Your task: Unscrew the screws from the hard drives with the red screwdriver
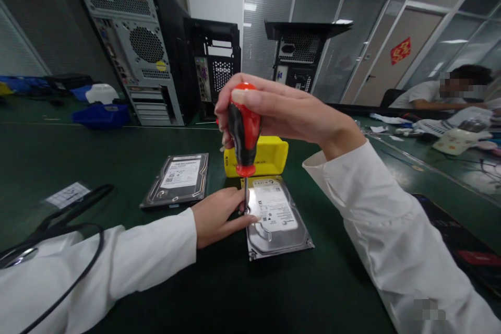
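My right hand (270, 107) is wrapped round the red and black handle of a screwdriver (245, 138), held upright. Its shaft points down to the left edge of a silver hard drive (279, 224) with a white label. My left hand (223, 214) rests at that same edge, fingers round the shaft's lower end and thumb on the drive; whether the fingers pinch the shaft or the drive's edge is hard to tell. Behind the drive stands a yellow bin (270, 156). A second hard drive (178, 180) lies to the left of my left hand.
Computer cases (146, 36) stand at the back of the green table (188, 287). A blue bin (100, 116) is at the back left, a black cable (74, 214) at the left. Far right, a person (422, 94) leans over a desk; a dark object (462, 240) lies nearer.
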{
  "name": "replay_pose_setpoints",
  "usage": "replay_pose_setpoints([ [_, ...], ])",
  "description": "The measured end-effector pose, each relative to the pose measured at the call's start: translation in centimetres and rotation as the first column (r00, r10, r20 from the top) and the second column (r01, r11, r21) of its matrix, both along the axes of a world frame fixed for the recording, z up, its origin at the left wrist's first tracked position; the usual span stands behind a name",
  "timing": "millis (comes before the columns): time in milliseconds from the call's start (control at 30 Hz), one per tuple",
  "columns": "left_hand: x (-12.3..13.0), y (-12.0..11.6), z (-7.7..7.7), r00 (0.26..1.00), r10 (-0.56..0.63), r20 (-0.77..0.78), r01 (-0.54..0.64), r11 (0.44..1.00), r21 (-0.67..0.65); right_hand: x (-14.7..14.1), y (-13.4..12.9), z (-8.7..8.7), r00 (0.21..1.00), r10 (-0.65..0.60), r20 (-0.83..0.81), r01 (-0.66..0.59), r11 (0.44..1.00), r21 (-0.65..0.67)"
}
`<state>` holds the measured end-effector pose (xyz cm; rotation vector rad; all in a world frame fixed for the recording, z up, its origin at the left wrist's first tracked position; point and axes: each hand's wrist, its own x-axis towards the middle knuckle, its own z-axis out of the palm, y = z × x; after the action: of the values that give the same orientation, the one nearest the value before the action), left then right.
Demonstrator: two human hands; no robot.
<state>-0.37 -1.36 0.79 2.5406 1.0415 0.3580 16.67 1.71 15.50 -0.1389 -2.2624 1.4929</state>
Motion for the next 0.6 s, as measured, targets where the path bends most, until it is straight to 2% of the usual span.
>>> replay_pose_setpoints([
  [100, 0.0, -0.1, 0.2, 1.0, -0.015, 0.023, 0.015, 1.0, -0.007, 0.1, 0.5, -0.2, 0.997, 0.074, -0.035, -0.072, 0.995, 0.063],
  [167, 0.0, -0.1, 0.2, 0.999, -0.023, 0.027, 0.023, 1.0, -0.005, 0.2, 0.4, 0.0, 0.994, 0.107, 0.0, -0.106, 0.988, 0.112],
  [267, -0.1, -0.1, 0.2, 1.0, -0.007, 0.021, 0.007, 1.0, -0.01, 0.5, -0.4, 0.8, 0.998, 0.03, 0.054, -0.042, 0.974, 0.225],
  [400, -0.1, -0.1, 0.2, 0.999, -0.007, 0.037, 0.008, 1.0, -0.019, 1.3, -1.5, 1.7, 0.993, -0.098, 0.063, 0.067, 0.924, 0.377],
  [600, 0.0, -0.4, 0.5, 0.999, 0.043, 0.013, -0.042, 0.998, -0.039, 2.6, -1.2, 2.2, 0.965, -0.175, 0.196, 0.096, 0.929, 0.357],
])
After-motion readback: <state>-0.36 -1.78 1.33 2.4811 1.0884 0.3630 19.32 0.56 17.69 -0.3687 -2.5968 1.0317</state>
